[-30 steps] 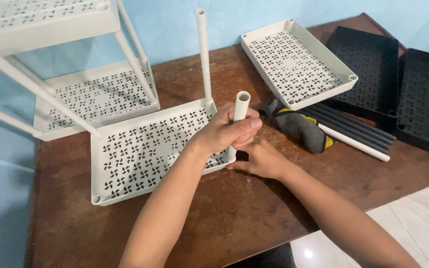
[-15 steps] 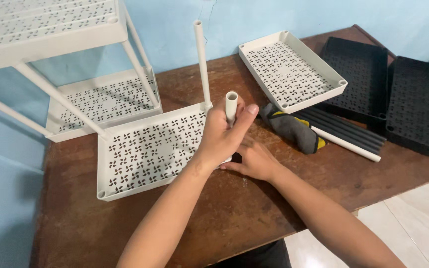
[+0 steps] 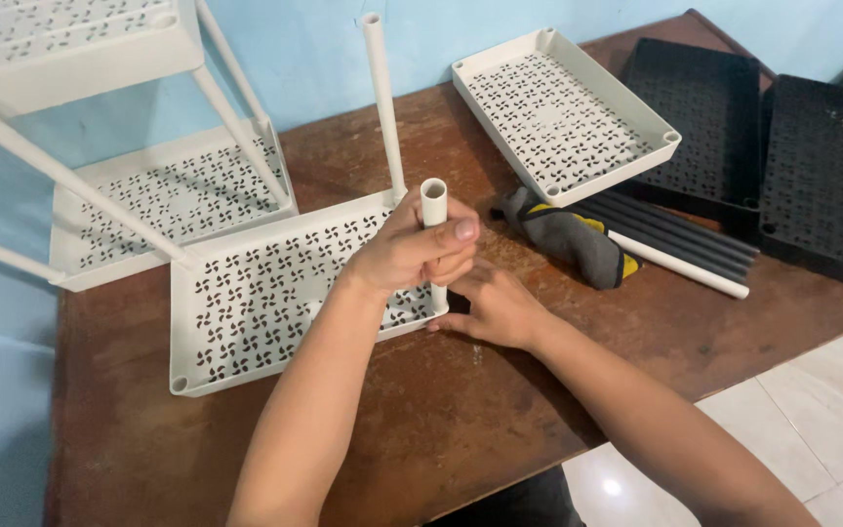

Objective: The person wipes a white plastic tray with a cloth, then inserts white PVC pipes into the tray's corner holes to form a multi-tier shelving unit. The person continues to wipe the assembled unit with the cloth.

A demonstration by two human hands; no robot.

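My left hand [image 3: 412,252] is closed around a short white tube [image 3: 433,200] that stands upright at the near right corner of a white perforated tray [image 3: 256,303] lying on the brown table. My right hand [image 3: 495,304] rests flat against that corner of the tray, beside the tube's foot. A second, taller white tube [image 3: 382,98] stands in the tray's far right corner.
A white shelf rack [image 3: 100,117] stands at the back left. Another white tray [image 3: 563,112], grey-and-yellow gloves [image 3: 570,242], dark tubes with one white tube [image 3: 680,265] and two black trays [image 3: 763,137] lie to the right. The table's near right edge [image 3: 734,376] meets white floor tiles.
My left hand has slid slightly on the short tube and kept its hold. The right hand stays at the tray's corner. The view has shifted a little.
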